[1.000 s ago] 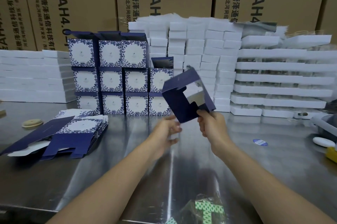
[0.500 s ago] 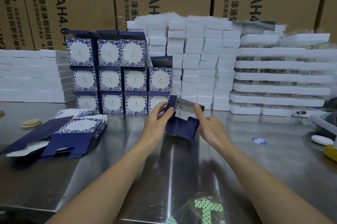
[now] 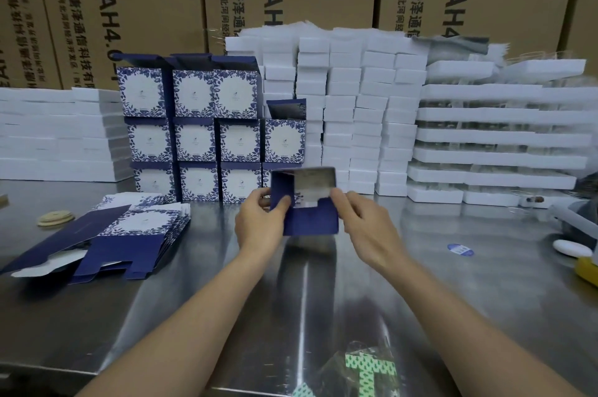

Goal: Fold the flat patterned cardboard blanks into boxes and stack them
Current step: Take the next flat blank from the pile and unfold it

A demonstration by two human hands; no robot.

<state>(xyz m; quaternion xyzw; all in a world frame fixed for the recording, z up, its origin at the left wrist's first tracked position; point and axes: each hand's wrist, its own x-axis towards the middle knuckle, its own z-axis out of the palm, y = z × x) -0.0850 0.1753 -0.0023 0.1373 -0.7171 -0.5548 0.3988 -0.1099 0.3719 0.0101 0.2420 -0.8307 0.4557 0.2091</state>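
Quick headcount of the table

11 folded boxes (image 3: 194, 141) stacked (3 on top, then 4 and 4), 1 half-folded box (image 3: 310, 222), 1 pile of flat blanks (image 3: 142, 228), 1 blue sticker (image 3: 460, 249).

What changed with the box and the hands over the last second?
The box came down from a raised tilt toward the table, open end now facing the camera. The left hand, earlier below it, now grips its left flap; the right hand shifted from the bottom corner to the right side. The flat blanks and stacked boxes stayed put.
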